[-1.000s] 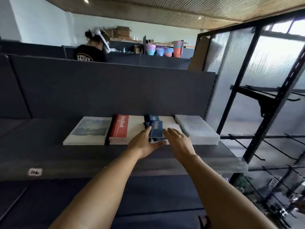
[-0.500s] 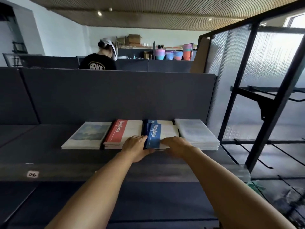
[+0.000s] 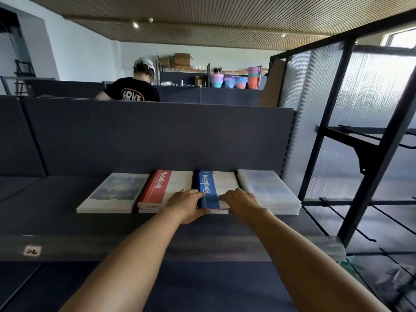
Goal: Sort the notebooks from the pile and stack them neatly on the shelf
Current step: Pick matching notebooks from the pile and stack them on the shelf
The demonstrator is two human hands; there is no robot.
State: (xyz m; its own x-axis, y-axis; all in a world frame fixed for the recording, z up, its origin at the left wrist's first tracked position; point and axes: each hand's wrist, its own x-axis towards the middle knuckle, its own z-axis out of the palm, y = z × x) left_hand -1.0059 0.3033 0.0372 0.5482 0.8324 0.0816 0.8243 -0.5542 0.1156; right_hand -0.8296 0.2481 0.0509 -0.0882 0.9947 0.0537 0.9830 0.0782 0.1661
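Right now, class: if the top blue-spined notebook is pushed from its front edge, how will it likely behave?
The blue-spined notebook looks thin and soft-covered, so it probably bends if lifted by one corner. Lying flat on a stack, it likely slides rather than tips. Both hands, left hand and right hand, rest at its front edge.

**Open shelf to the left, crowded to the right**

The shelf (image 3: 56, 199) lies bare left of the four notebook stacks (image 3: 117, 194). Behind them the dark back panel (image 3: 157, 136) blocks any reach further in. A black metal frame (image 3: 324, 122) walls the right end. The stacks sit nearly touching, leaving only slim gaps.
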